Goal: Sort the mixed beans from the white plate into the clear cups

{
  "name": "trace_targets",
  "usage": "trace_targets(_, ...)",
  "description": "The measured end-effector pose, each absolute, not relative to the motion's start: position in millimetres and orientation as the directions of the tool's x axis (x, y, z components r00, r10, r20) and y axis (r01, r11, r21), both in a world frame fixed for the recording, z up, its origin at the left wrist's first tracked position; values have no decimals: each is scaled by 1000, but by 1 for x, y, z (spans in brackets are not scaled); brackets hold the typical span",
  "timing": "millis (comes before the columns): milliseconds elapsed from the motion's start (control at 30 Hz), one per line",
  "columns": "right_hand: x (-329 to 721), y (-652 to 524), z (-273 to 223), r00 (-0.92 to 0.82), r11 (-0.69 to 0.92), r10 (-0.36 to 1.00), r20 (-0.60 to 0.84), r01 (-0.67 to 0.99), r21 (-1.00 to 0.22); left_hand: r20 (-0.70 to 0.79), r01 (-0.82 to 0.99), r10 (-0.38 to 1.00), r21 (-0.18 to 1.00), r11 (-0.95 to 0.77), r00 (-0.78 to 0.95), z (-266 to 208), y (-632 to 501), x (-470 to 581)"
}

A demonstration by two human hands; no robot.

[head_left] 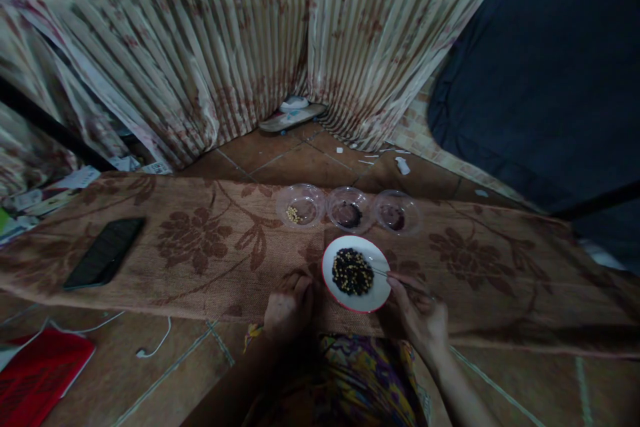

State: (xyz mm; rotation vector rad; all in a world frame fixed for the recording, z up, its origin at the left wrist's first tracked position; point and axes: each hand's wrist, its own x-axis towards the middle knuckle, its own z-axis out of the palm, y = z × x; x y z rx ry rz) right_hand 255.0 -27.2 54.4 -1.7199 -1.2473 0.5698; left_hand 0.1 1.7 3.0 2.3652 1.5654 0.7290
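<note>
My right hand (420, 310) pinches a pair of thin metal tweezers (381, 272), whose tips reach over the right side of a white plate with a red rim (331, 290). Mixed dark and pale yellow beans (353, 271) lie heaped in the plate. Loosely curled, my left hand (289, 305) rests on the cloth just left of the plate, apart from it. Behind the plate stand three clear plastic cups in a row: the left cup (311, 208) has some yellow beans, the middle cup (345, 213) black ones, and the right cup (397, 217) dark reddish ones.
A brown floral cloth (225, 273) covers the narrow table. On its left lies a black phone (105, 253). Striped curtains (240, 33) hang behind, with a skateboard (293, 119) at their foot. A red bag (47, 370) and a white cable (160, 347) are at lower left.
</note>
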Motion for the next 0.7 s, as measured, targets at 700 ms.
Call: trace_targets(700, 188, 67, 109, 299, 258, 876, 379, 374, -891, 335, 815, 899, 412, -409, 282, -4, 1, 1)
